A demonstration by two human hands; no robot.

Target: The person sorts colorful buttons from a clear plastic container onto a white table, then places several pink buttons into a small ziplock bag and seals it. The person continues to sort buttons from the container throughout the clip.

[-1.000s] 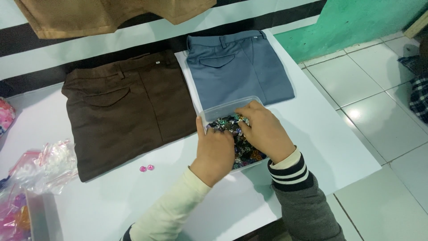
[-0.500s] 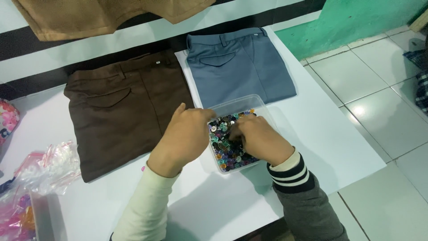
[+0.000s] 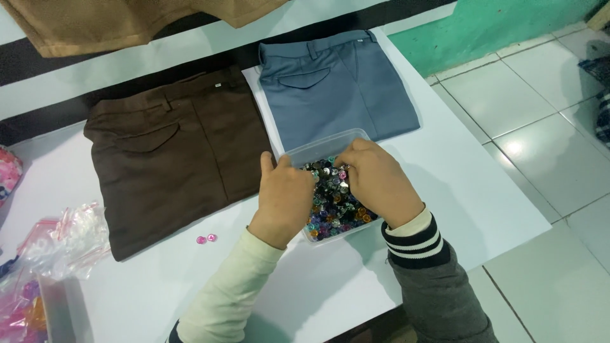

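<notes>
Now your right hand [image 3: 380, 184] and left hand [image 3: 287, 197] both dig, fingers curled, into the clear plastic box [image 3: 330, 145] of mixed coloured buttons [image 3: 330, 206]; whether either pinches one, I cannot tell. You seem mid-sorting; next needs a careful pinch. Brown trousers [image 3: 171, 159] lie beside.

Since a second ago the left hand [image 3: 286, 197] has shifted from low at the near left corner of the clear plastic box [image 3: 318, 149] up along its left side, its thumb now pointing toward the brown trousers [image 3: 171, 159]. The right hand [image 3: 375, 181] has drawn back from covering the coloured buttons [image 3: 330, 203]; its fingertips [image 3: 344, 166] now pinch at the pile's far edge, leaving more buttons uncovered.
</notes>
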